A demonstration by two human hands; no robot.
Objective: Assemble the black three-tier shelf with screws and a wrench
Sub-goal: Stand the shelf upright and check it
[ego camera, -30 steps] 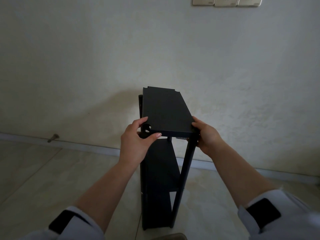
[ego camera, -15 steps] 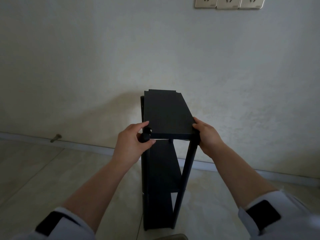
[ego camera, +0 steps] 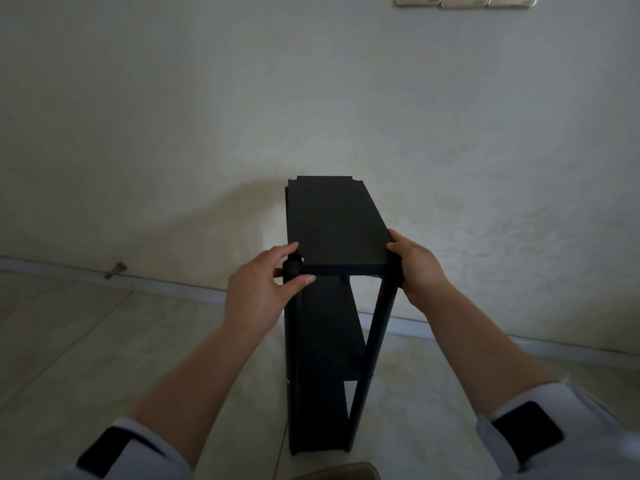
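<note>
The black three-tier shelf point(ego camera: 332, 230) stands upright on the floor, its far end against the wall. Its top board sits on black corner posts, with two lower boards visible beneath. My left hand point(ego camera: 258, 289) grips the near left post at its top, thumb across the front and fingers behind. At the near right corner my right hand point(ego camera: 417, 268) holds the post and board edge with curled fingers. No screws or wrench are in view.
A pale plastered wall point(ego camera: 207, 133) rises right behind the shelf, with sockets point(ego camera: 465, 0) at the top edge. A door stop point(ego camera: 116, 270) sticks out near the baseboard at left. Pale floor tiles point(ego camera: 86, 341) lie all around. A brown object point(ego camera: 341, 472) shows at the bottom edge.
My left hand slid a little down from the top board's corner onto the post top. The right hand kept its hold. The view shifted slightly.
</note>
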